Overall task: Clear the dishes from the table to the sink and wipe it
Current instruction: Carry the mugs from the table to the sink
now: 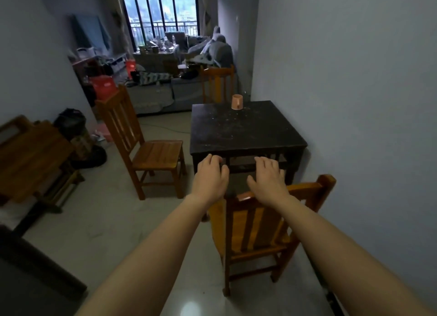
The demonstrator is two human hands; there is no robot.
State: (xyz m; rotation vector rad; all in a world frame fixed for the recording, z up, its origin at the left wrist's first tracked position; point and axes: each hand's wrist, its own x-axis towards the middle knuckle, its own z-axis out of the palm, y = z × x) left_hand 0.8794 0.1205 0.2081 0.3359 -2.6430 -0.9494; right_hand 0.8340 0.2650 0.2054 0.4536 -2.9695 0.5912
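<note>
Hovering over the near chair (260,223): my left hand (210,177) and right hand (269,179), both empty, fingers loosely spread. Pink cup (237,102): standing at the dark table's (248,136) far edge, well apart.

A pinkish mug (237,102), seemingly upside down, stands at 12 o'clock on the dark, speckled square worktop (246,131).

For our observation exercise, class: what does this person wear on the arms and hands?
Nothing visible. The left forearm and right forearm are bare to the picture's edge, with no sleeves showing. The left hand and right hand have no gloves, and no watch, ring or bracelet can be seen.
</note>
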